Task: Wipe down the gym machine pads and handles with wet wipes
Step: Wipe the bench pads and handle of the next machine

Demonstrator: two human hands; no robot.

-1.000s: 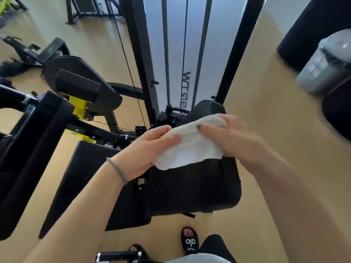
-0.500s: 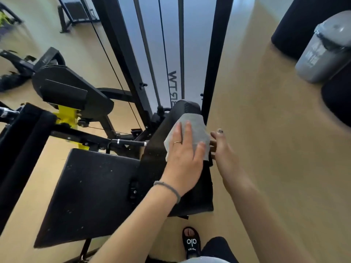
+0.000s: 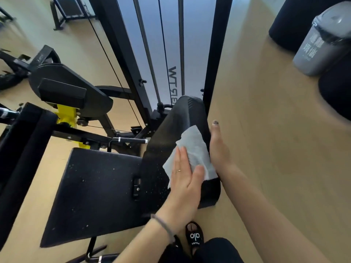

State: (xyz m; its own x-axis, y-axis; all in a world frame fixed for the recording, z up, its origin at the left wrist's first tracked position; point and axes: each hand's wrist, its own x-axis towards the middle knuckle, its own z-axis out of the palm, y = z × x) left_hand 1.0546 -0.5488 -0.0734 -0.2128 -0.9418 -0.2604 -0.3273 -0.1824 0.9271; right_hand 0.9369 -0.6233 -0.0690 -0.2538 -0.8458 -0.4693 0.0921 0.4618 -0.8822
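Your left hand (image 3: 185, 179) presses the wet wipe (image 3: 191, 154) flat-fingered against the back pad (image 3: 182, 122), centre frame. Your right hand (image 3: 218, 149), fingers straight, steadies its edge. Ungripped, the wipe may bunch or slip.

A grey lidded bin (image 3: 321, 42) stands on the tan floor (image 3: 266, 130), with a dark rounded shape (image 3: 290, 21) just behind the bin. Well left of the bin, across the room, a black metal frame (image 3: 70, 10) rests on the floor.
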